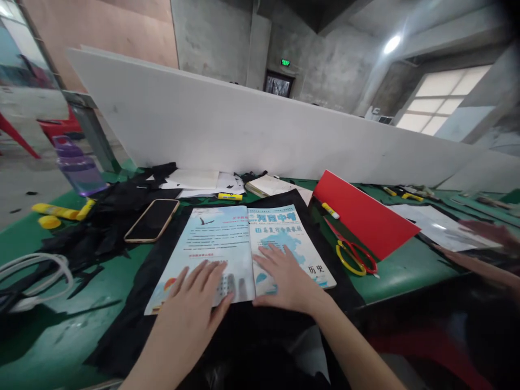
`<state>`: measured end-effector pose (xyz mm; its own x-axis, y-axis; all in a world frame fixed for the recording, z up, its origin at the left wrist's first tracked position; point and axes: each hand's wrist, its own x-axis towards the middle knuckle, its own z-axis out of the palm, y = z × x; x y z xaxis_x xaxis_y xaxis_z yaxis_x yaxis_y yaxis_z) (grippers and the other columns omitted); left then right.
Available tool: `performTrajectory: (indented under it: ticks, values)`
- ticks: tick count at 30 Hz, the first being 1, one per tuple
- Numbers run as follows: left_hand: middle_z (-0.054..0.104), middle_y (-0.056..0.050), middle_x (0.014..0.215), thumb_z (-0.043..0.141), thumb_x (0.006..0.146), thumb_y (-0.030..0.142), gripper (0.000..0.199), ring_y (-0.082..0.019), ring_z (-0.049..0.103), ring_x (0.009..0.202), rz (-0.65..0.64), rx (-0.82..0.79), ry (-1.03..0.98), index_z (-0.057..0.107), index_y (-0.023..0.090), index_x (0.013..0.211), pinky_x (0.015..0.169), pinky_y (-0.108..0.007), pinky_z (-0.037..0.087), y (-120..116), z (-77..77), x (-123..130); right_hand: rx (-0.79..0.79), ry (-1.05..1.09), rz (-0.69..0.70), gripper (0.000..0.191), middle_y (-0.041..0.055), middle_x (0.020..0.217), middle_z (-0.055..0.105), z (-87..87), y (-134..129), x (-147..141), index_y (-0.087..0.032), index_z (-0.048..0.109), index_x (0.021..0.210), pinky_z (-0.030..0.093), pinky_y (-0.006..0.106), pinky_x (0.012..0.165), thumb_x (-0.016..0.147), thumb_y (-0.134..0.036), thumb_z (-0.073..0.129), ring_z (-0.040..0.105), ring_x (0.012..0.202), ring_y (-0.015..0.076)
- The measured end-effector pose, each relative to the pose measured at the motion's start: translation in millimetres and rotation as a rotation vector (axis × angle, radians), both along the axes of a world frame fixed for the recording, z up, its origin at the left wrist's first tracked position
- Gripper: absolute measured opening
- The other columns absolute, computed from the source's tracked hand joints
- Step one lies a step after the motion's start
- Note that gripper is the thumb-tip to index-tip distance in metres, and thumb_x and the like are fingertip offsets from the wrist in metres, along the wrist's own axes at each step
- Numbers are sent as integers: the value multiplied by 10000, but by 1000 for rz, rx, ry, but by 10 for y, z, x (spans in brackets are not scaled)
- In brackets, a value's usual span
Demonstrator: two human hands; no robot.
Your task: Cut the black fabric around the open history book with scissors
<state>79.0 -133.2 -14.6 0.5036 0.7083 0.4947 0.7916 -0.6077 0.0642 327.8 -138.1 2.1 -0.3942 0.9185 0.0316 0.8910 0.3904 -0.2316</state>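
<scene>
A book point(266, 227) with printed covers lies spread on a black sheet point(343, 290), its light blue page on the left and its titled cover on the right. My left hand point(195, 295) rests on the lower part of the left page, fingers apart, holding nothing. On the right cover lies my right hand point(284, 276), its fingers spread flat and nothing in its grasp. To the right of the book are scissors point(355, 254) with red and yellow handles, beside a folded red card point(365, 216).
A phone point(152, 220), black scraps point(109, 211), yellow glue sticks point(230, 196), a purple bottle point(79, 168) and a white cable point(65, 265) lie or stand around. A white board point(244, 124) borders the green table point(97, 319). Another person's hands point(479, 265) are at the right.
</scene>
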Motion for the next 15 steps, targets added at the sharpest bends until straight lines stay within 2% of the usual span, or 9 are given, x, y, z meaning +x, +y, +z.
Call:
performTrajectory:
  ticks: [3,6,10,15]
  values:
    - [483,-132,1366,303,910,525,568,-362,330,1322,156,13,27,452,160,1318,1005,-571,323,-26,-348,-325,29,-13,-36,936,74,1542,152,-73,-193,-53,-307,248,1459,25,603,1097,693,-789,487,68,1397,374]
    - [411,-151,1421,311,893,552,634,-397,199,1371,235,7,60,413,140,1365,989,-590,332,-45,-526,-493,98,-39,-35,901,72,1543,144,-112,-231,-69,-286,291,1449,29,606,1100,712,-759,504,65,1397,378]
    - [390,-122,1445,412,839,602,671,-408,167,1378,256,7,108,447,180,1360,1011,-584,314,-57,-554,-524,108,-66,18,870,47,1535,186,-114,-158,-52,-308,285,1448,5,618,1097,728,-744,502,61,1398,373]
    - [423,-80,1432,443,823,619,669,-408,219,1362,262,-9,140,456,221,1361,1017,-590,310,-44,-550,-529,11,-71,-31,781,16,1541,158,-167,-77,24,-406,245,1437,63,684,1051,763,-736,459,46,1393,395]
